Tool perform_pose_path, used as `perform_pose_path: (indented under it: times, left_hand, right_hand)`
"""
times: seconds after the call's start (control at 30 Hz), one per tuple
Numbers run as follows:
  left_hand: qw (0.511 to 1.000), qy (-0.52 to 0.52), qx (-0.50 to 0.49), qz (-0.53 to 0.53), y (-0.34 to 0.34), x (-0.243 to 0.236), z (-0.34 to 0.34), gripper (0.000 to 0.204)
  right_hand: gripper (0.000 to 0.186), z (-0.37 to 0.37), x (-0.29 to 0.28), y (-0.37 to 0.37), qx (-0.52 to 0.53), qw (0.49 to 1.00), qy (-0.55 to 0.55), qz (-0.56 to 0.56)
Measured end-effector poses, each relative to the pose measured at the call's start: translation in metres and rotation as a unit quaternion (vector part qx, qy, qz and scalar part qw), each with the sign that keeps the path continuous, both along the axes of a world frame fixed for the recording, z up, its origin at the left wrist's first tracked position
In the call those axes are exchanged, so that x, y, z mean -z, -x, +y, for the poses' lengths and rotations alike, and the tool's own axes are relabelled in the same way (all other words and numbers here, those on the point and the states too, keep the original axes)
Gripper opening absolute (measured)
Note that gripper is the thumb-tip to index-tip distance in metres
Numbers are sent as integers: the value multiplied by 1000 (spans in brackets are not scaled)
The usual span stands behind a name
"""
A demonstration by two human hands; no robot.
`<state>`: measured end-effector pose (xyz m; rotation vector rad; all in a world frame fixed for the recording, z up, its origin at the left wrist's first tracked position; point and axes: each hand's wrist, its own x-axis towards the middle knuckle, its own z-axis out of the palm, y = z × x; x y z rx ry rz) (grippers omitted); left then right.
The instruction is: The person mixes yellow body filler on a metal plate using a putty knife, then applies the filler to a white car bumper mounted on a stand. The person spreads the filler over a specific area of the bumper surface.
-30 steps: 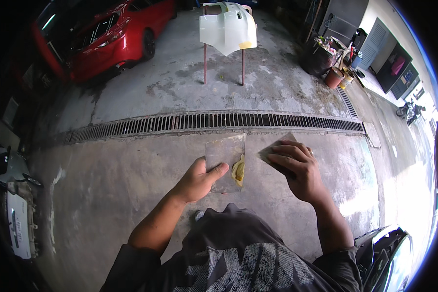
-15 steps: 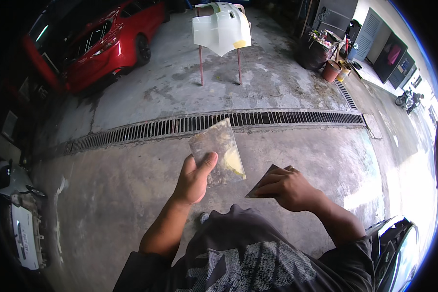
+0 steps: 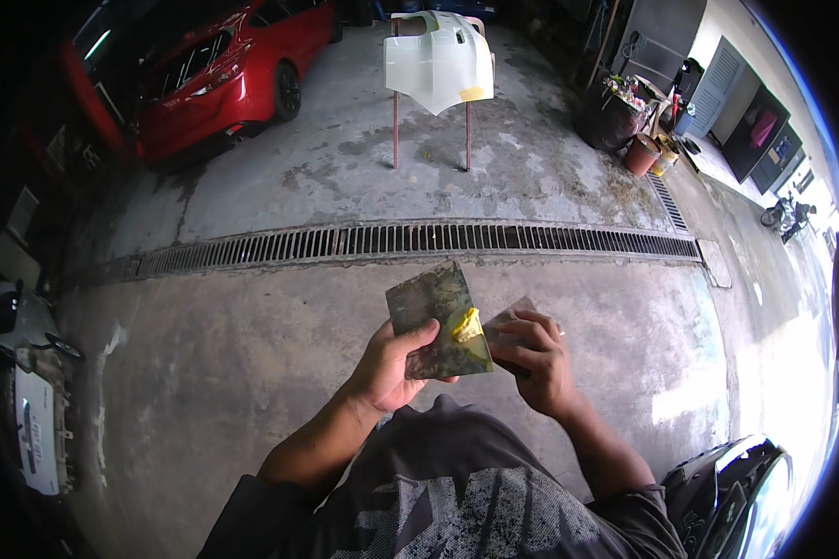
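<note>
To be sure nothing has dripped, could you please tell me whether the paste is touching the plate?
Touching: the head view shows the paste lying on the plate, at its right edge.

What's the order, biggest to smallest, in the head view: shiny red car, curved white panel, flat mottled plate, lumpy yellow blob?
1. Red car
2. White panel and mottled plate: too alike to rank
3. Yellow blob

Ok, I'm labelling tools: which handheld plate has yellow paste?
The mottled plate in the left hand bears paste; the grey plate in the right hand shows none.
</note>
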<state>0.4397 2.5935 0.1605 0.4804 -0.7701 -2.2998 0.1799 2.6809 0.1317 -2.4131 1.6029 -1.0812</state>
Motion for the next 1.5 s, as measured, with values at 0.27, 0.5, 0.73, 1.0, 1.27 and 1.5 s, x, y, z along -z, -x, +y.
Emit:
perform_pose_path:
  times: [0.27,0.5,0.73,1.0,1.27,1.5]
  left_hand:
    - [974,172,-22,-142,-1,-23,-11,35]
    - [966,177,-33,-185,-10,-26,-11,35]
    - [990,97,-44,-91,-36,-32,-18,37]
    - [996,7,-85,0,-4,-4,6,36]
    - [986,120,-14,-116,-22,-23,2,35]
    - [916,347,-73,-190,-10,-27,2,34]
  right_hand:
    - [34,-3,-105,1,-131,985,5,111]
    - [43,-7,-128,-3,-150,973,6,178]
    - [31,-4,-104,8,-162,984,-66,20]
    - [45,-3,-16,-58,-133,959,23,-247]
    - [24,-15,-64,17,-14,998,30,44]
    - [31,-23,-97,-20,-82,987,-10,139]
